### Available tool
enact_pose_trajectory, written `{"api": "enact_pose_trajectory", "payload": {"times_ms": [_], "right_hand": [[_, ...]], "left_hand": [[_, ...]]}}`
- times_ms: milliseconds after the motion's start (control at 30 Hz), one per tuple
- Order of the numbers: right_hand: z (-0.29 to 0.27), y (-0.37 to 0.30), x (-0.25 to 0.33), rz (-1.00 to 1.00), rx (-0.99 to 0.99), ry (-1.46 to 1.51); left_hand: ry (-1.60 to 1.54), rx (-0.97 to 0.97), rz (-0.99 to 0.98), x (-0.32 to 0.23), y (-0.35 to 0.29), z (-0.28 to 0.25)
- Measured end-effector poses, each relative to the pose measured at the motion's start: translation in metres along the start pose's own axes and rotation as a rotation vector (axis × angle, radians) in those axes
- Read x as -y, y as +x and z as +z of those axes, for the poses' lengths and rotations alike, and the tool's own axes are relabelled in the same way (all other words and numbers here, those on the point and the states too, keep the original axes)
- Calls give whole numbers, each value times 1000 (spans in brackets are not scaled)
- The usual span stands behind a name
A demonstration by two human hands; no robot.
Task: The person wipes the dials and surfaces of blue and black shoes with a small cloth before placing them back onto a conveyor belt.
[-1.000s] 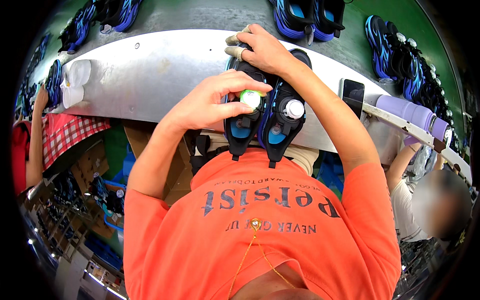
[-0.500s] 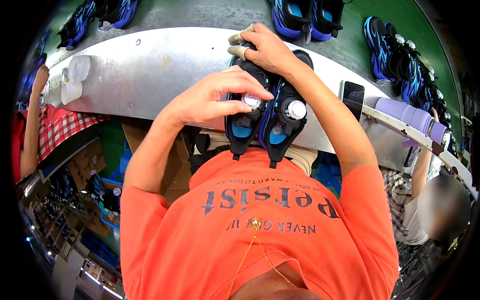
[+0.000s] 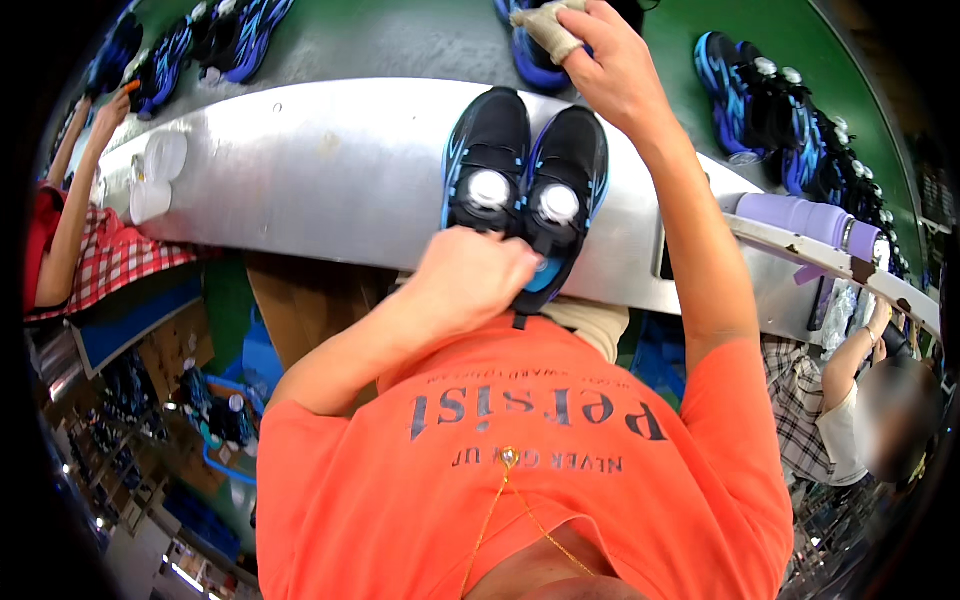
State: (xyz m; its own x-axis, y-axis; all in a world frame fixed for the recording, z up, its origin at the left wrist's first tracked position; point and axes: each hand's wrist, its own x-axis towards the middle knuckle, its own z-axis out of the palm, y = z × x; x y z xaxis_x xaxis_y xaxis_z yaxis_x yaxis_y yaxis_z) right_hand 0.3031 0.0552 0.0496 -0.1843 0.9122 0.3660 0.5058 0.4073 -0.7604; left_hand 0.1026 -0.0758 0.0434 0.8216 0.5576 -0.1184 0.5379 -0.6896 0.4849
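Note:
A pair of black, blue and purple sneakers, the left shoe (image 3: 493, 130) and the right shoe (image 3: 572, 150), lies side by side on the metal bench edge, toes away from me. Each has a round white dial on its tongue. My left hand (image 3: 475, 275) is closed at the heel end of the left shoe and covers its opening. Reaching past the bench, my right hand (image 3: 615, 65) has beige covers on its fingers. These fingers stretch out over another blue and black shoe (image 3: 537, 65) on the green surface. Whether they press on it is hidden.
Rows of similar sneakers (image 3: 740, 90) stand on the green surface (image 3: 400, 40). On the metal bench (image 3: 300, 150) are a clear plastic container (image 3: 155, 175) and a lilac bottle (image 3: 800, 220). A painted rail (image 3: 800, 255) crosses at right. Co-workers sit on both sides.
My right hand has left the sneakers' toes and moved away to the far shoe. My left hand went from the left dial down to the heel. The pair shifted slightly.

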Motion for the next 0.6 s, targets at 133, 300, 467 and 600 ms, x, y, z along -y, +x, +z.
{"api": "enact_pose_trajectory", "payload": {"times_ms": [133,300,467,600], "right_hand": [[-40,-20,-28,51,-98,-203],[-43,-30,-48,38,-20,-369],[-38,-37,-64,43,117,-508],[-50,-45,-67,101,148,-551]], "left_hand": [[-288,-231,-55,51,3,-65],[-103,-447,-428,134,38,-106],[483,-266,-304,239,91,-101],[360,-710,-188,132,126,-95]]}}
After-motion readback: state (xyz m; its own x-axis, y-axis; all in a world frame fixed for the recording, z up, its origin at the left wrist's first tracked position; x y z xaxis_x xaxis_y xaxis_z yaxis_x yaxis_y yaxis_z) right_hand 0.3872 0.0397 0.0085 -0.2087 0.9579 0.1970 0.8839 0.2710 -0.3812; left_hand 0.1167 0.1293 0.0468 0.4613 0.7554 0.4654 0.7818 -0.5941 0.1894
